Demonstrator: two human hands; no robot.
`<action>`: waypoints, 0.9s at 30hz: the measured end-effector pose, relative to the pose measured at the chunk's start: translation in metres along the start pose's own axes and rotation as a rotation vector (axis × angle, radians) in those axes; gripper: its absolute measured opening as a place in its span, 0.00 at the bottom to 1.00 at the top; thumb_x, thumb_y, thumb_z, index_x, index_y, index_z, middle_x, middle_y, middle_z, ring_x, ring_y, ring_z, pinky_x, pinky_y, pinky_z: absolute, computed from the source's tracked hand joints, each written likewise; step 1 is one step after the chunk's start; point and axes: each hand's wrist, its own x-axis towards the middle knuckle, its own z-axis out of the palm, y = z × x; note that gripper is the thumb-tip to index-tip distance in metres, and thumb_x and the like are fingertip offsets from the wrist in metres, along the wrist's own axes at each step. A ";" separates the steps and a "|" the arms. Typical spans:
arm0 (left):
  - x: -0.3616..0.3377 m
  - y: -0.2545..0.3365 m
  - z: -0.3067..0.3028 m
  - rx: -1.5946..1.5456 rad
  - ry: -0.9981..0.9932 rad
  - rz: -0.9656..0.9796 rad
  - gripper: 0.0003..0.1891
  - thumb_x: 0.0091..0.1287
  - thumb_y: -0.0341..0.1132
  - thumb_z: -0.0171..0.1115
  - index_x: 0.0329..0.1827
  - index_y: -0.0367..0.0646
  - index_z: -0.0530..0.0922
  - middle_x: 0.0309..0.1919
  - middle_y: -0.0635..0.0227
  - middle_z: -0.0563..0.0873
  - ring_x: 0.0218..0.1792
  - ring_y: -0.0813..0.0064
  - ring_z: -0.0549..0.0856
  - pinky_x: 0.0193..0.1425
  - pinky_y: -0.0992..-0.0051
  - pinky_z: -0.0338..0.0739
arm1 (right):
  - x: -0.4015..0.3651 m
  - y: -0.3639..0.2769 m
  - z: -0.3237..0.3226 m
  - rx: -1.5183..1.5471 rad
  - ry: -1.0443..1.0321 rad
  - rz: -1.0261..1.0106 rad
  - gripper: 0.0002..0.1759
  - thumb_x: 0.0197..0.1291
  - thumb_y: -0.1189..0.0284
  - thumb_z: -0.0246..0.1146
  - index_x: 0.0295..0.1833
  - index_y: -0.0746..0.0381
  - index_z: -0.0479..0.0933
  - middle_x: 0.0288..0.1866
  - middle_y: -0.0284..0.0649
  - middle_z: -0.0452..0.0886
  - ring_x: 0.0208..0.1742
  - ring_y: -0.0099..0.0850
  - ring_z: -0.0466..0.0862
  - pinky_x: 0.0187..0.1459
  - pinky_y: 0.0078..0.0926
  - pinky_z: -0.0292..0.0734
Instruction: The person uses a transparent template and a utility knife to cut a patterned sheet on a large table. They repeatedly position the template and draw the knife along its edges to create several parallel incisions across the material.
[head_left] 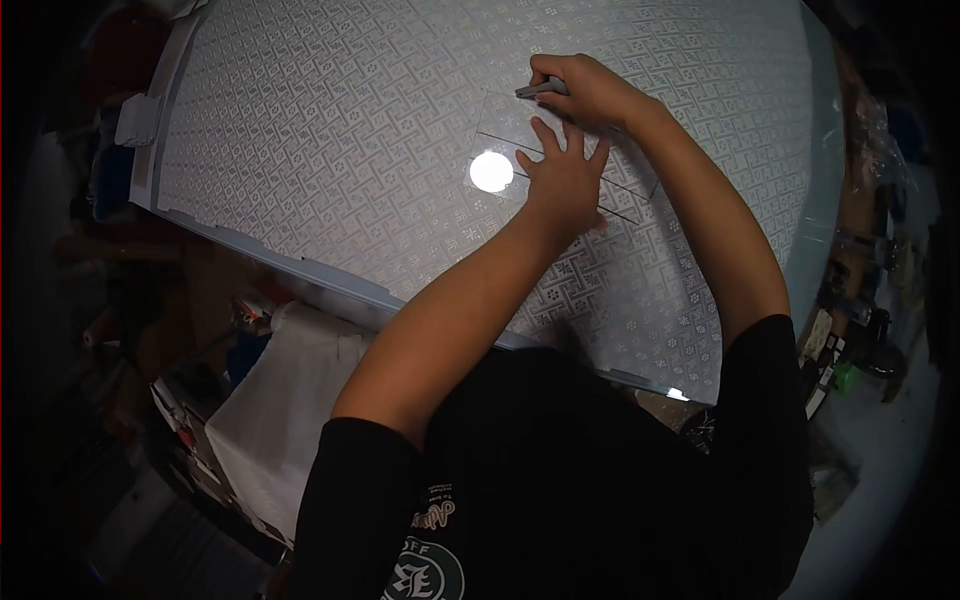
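Observation:
My left hand lies with its fingers spread, pressing on a clear flat sheet with dark straight lines across it. This sheet rests on pale fabric with a shiny geometric and floral pattern. Just beyond, my right hand is closed around a small grey hand tool with a narrow tip. The tip points left, close to the sheet's far edge. Whether it touches the fabric is hard to tell. A bright round glare covers part of the sheet left of my left hand.
The fabric covers a large table with a grey-blue front edge close to my body. White folded material sits at the left edge. Below the table at left hangs white cloth. Clear plastic and assorted items lie at right.

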 end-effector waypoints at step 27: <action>-0.001 -0.003 0.009 0.060 0.038 -0.037 0.70 0.42 0.62 0.87 0.84 0.35 0.57 0.85 0.45 0.55 0.80 0.21 0.53 0.68 0.28 0.74 | -0.148 0.006 -0.008 0.285 0.606 0.133 0.11 0.64 0.72 0.75 0.49 0.62 0.85 0.45 0.39 0.91 0.44 0.26 0.88 0.50 0.27 0.82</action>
